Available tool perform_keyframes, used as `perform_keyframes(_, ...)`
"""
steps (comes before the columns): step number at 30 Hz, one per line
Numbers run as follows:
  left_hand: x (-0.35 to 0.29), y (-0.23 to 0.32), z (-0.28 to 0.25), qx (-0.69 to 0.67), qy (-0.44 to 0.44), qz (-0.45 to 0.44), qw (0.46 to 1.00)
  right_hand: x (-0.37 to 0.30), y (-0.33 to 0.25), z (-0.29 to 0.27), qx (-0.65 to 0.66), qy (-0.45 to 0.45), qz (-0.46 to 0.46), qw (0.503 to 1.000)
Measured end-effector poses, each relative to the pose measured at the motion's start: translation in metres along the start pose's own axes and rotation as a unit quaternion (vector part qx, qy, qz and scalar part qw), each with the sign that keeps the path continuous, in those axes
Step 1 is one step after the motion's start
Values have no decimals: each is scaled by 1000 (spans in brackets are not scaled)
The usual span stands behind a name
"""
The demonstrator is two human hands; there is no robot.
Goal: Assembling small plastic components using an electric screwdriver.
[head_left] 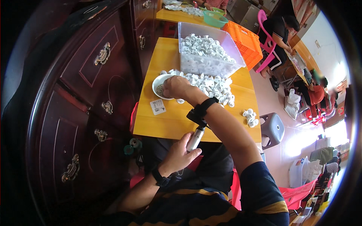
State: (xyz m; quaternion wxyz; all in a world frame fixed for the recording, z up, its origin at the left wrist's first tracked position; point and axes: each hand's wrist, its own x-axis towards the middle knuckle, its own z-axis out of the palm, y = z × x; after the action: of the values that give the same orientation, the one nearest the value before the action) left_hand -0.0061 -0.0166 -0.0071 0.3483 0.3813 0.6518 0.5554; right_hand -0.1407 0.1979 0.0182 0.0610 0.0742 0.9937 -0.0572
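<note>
Dark wooden cabinet stands along left of yellow surface. Grey stool at right. Small card lies near bowl. Clear plastic bin holds white plastic parts; loose pile of same parts lies in front, few more near right edge. White bowl holds small dark pieces. Right hand reaches over bowl rim, fingers curled down; contents of grip hidden. Left hand below surface edge, grip closed around silver handheld tool.
</note>
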Motion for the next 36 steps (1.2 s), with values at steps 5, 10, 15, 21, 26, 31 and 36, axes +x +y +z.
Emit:
perform_keyframes(5,0,1,0,-35,-22,-29,999,-4,11,3,35,47,-19,998)
perform_keyframes(10,1,-6,3,-28,-24,-23,999,-5,10,4,51,97,-23,994)
perform_keyframes(15,0,-5,2,-30,-22,-26,999,-17,1,-15,81,60,1,995)
perform_keyframes(21,0,-5,1,-35,0,-5,999,-55,34,-29,332,152,-54,929)
perform_keyframes(26,0,2,-2,-52,-6,-50,997,-134,70,-25,573,188,44,796)
perform_keyframes(31,-2,5,1,-80,-34,-16,996,-206,91,13,666,172,112,717)
perform_keyframes(36,-3,9,6,-93,-68,0,993,-237,93,38,736,152,142,644)
